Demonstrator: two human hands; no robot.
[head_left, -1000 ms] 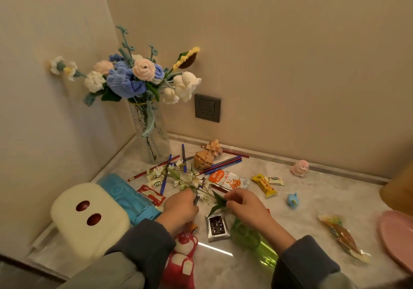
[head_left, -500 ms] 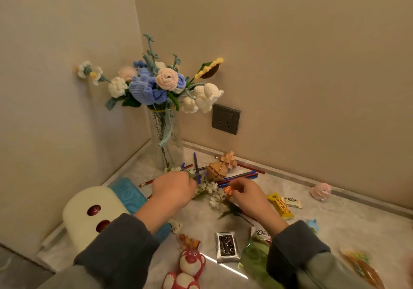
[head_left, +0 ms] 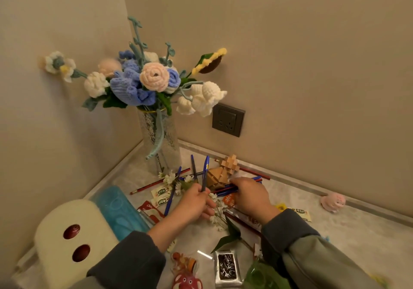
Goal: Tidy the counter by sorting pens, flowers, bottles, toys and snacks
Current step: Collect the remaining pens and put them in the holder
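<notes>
Mid-frame, we have left the white flower sprig (head_left: 232,235): left hand (head_left: 194,201) grips blue ballpoint pen (head_left: 205,170), right hand (head_left: 251,196) clasps red-and-blue pens (head_left: 225,189); pen-sorting underway.

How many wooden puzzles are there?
2. A pale puzzle stands near the back wall; a darker puzzle sits just in front, beside the right hand. Clutter might hide more.

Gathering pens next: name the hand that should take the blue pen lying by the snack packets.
Left, probably. The left hand lies beside that blue pen, though it holds a raised pen; the right hand is farther off, gripping the pen bundle.
</notes>
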